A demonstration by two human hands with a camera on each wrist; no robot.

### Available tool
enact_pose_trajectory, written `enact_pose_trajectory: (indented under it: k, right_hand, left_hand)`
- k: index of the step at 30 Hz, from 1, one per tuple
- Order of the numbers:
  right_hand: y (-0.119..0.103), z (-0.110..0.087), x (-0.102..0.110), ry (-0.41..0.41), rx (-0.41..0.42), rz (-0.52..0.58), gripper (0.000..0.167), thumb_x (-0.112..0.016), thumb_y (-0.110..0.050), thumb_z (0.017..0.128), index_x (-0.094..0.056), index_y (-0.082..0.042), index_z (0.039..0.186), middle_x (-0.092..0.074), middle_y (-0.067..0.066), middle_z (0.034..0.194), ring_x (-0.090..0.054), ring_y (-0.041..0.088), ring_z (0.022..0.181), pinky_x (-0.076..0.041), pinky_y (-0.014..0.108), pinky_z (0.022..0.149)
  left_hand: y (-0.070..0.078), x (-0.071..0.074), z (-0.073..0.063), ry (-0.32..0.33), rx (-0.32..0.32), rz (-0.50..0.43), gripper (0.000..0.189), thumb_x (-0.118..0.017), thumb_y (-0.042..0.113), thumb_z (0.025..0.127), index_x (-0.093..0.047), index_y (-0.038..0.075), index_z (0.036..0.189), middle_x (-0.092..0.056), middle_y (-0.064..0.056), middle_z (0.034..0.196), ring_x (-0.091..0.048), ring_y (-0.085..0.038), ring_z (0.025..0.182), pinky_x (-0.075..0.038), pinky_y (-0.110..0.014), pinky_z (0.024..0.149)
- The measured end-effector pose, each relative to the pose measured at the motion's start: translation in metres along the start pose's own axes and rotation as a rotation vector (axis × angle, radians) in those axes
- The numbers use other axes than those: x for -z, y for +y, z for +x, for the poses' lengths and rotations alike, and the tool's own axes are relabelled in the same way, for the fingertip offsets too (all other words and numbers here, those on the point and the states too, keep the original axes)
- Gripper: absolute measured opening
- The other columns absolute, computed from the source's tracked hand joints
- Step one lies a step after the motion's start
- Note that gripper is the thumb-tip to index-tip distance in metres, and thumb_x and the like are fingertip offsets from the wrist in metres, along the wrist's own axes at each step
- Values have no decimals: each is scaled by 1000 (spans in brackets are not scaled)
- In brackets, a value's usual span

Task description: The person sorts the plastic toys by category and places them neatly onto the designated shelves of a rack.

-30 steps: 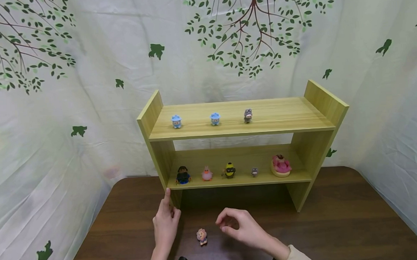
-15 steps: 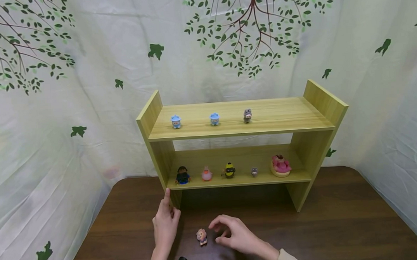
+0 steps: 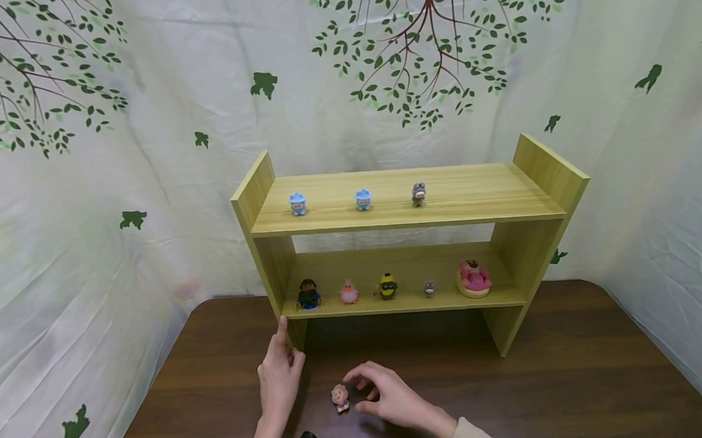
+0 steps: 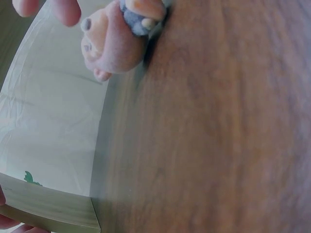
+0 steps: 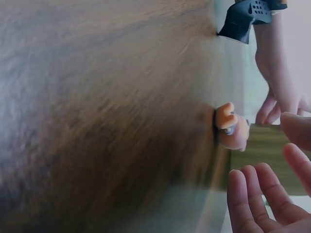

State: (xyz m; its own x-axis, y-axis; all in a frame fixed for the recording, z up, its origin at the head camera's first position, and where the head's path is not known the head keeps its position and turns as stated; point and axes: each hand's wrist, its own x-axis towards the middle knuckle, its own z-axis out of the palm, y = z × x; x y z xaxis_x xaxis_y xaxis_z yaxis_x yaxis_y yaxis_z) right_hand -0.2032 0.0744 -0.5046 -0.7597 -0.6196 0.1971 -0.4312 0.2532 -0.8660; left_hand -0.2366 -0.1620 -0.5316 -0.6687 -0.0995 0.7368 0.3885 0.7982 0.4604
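Observation:
A small pinkish figurine [image 3: 340, 398] with grey-blue clothing stands on the dark wooden table [image 3: 569, 366] between my hands. My right hand [image 3: 391, 397] is just right of it, fingers spread from the thumb and not touching it. In the right wrist view those fingers [image 5: 267, 194] show a gap from the figurine [image 5: 233, 128]. My left hand [image 3: 279, 375] holds the left side panel of the light wooden shelf [image 3: 408, 309] at its front edge, index finger raised along it. Fingers [image 4: 7, 222] show on both sides of that panel in the left wrist view.
The upper board carries two blue-hatted figurines [image 3: 362, 199] and a grey one [image 3: 418, 194]. Below stand a dark-haired figure [image 3: 309, 294], a pink one [image 3: 348, 292], a yellow-and-black one [image 3: 387, 287], a tiny grey one [image 3: 428, 289] and a pink bear [image 3: 474, 279]. Leaf-printed cloth hangs behind.
My right hand has moved left, closer to the pinkish figurine, and its thumb and fingers have spread apart. My left hand stays at the shelf. The figurine has not moved.

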Motion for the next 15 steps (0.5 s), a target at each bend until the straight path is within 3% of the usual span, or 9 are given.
enact_pose_trajectory:
  k: [15]
  right_hand:
    - [7, 9, -13, -38, -16, -45, 40, -72, -6, 83, -60, -10, 121, -55, 0, 112, -55, 12, 94, -50, 21, 70]
  left_hand:
    - [0, 0, 0, 4, 0, -1, 96, -61, -14, 74, -24, 29, 152, -40, -4, 76, -26, -5, 53, -27, -26, 47]
